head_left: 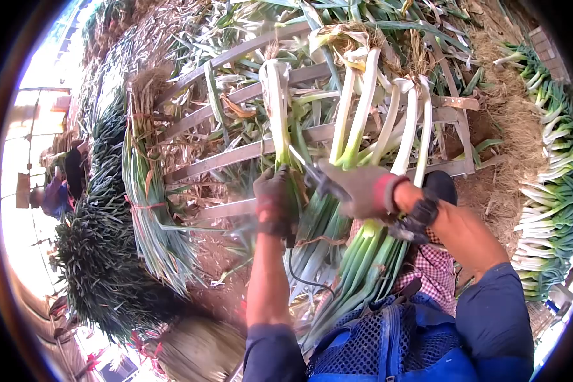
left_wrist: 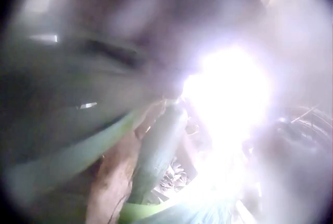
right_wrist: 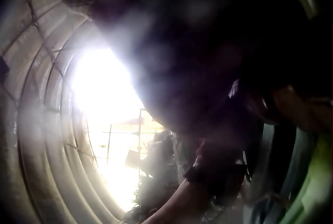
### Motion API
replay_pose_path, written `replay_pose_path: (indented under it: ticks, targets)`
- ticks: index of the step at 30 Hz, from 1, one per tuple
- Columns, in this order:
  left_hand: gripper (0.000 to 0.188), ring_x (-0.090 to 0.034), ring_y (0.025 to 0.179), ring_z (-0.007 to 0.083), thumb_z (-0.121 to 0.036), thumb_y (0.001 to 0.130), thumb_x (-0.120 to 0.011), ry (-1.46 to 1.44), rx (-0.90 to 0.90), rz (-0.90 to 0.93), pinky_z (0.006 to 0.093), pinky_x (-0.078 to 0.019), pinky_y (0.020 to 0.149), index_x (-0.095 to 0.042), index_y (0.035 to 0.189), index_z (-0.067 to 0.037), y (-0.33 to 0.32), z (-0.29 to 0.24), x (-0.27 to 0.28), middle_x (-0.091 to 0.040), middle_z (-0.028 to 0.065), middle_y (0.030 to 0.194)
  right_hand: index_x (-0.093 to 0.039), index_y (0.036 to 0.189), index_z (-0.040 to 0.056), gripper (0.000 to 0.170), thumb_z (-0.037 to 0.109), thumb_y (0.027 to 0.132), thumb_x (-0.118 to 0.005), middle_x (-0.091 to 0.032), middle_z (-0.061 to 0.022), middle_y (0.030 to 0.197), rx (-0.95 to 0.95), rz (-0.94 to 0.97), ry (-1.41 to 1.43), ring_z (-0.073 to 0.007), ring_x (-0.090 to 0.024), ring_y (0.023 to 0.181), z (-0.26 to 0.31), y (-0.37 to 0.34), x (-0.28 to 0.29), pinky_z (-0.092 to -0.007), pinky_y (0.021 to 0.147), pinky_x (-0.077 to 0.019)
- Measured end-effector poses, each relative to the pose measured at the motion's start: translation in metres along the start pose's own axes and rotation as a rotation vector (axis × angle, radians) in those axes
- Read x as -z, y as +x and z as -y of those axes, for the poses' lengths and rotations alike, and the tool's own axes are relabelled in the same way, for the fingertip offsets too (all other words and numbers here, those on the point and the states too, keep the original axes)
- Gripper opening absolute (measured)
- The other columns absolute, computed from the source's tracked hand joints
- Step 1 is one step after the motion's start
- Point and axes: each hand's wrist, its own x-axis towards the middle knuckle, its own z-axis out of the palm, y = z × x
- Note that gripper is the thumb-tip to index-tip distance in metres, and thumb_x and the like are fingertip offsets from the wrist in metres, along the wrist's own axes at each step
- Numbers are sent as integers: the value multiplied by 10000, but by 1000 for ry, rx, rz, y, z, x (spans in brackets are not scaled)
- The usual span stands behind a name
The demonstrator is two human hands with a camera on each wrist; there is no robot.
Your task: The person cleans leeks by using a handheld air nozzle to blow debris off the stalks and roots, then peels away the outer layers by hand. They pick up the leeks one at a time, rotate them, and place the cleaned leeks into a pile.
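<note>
In the head view my left hand (head_left: 275, 194), in a dark glove, grips a leek (head_left: 275, 105) with its white root end pointing away from me. My right hand (head_left: 360, 186), gloved and blurred, holds a slim dark tool (head_left: 328, 184) with a narrow pale tip, angled toward that leek's stem. Several peeled leeks (head_left: 363, 108) lean across the wooden slats to the right, their green leaves (head_left: 356, 267) trailing toward my lap. Glare washes out much of the left wrist view, where a leek leaf (left_wrist: 73, 156) crosses in front. The right wrist view is mostly dark, with my left forearm (right_wrist: 182, 200) low in it.
A slatted wooden rack (head_left: 229, 156) carries loose leaves and husks. A tied bundle of leeks (head_left: 143, 172) stands at its left, beside a long dark green heap (head_left: 108, 254). Another row of leeks (head_left: 541, 210) lines the right. Another person (head_left: 60, 191) is at the far left.
</note>
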Motion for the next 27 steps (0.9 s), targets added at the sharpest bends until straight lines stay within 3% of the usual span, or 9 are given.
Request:
replay_pose_path:
  ticks: [4,6,8,12,14,16,18,22,27]
  targets:
    - [318,-574,681,79,-304,1017,-771,5,92,-120,274,-485,628,-823,1041,9,9,27,21,-702,-36,794,-134,1706,68,1038,308,882,-719,-748,-245,953,57,26,-25,-440,-750,888,-2,-32,-33,-501,832,-592]
    - [274,-624,676,134,-282,1013,-759,45,106,-103,323,-505,645,-828,1047,-19,21,55,39,-726,11,772,-140,1706,71,1042,322,877,-720,-747,-257,966,99,-12,-64,-461,-746,908,-3,-34,-39,-517,851,-589]
    - [273,-711,718,274,-293,951,-799,430,-38,20,394,-552,687,-823,1077,-53,36,80,54,-762,103,805,-162,1706,75,1034,346,876,-717,-746,-272,991,17,-91,-76,-480,-740,914,-4,-35,-39,-532,875,-585]
    - [322,-744,907,402,-330,872,-837,555,95,-159,473,-578,823,-812,1103,-108,4,21,30,-775,185,946,-163,1714,98,1026,337,883,-716,-738,-297,1013,2,-104,-102,-483,-737,944,-4,-41,-40,-530,896,-582]
    - [283,-731,974,306,-231,917,-734,1163,-579,-693,457,-559,915,-753,1094,-11,1,15,23,-765,144,988,-161,1714,85,1023,341,889,-710,-744,-287,1023,-1,-143,-79,-465,-740,976,-11,-47,-37,-531,923,-577]
    - [274,-698,1107,369,-242,894,-732,1062,-552,-553,517,-510,1022,-756,1105,-69,4,1,22,-753,172,1083,-159,1714,72,1020,344,896,-703,-749,-277,1033,-5,-179,-51,-447,-744,1008,-14,-51,-36,-533,950,-572]
    - [229,-710,1060,420,-285,904,-726,1211,-439,-231,519,-544,980,-795,1087,-168,16,2,21,-751,174,1031,-168,1716,94,1009,355,901,-703,-740,-289,1057,-45,-160,-78,-461,-739,1011,-11,-57,-35,-540,958,-568]
    - [239,-735,949,429,-240,932,-640,952,-252,-79,485,-581,832,-791,1080,-128,22,5,13,-759,230,1018,-180,1710,83,1001,366,908,-708,-711,-325,1096,-27,-152,-4,-484,-730,998,-13,-66,-33,-561,942,-565]
    - [275,-666,749,148,-199,938,-770,540,-125,3,331,-543,697,-714,1161,-48,14,9,-3,-753,49,860,-206,1700,65,986,356,904,-710,-717,-309,1064,-7,-187,-37,-483,-726,1005,-18,-64,-35,-559,927,-568]
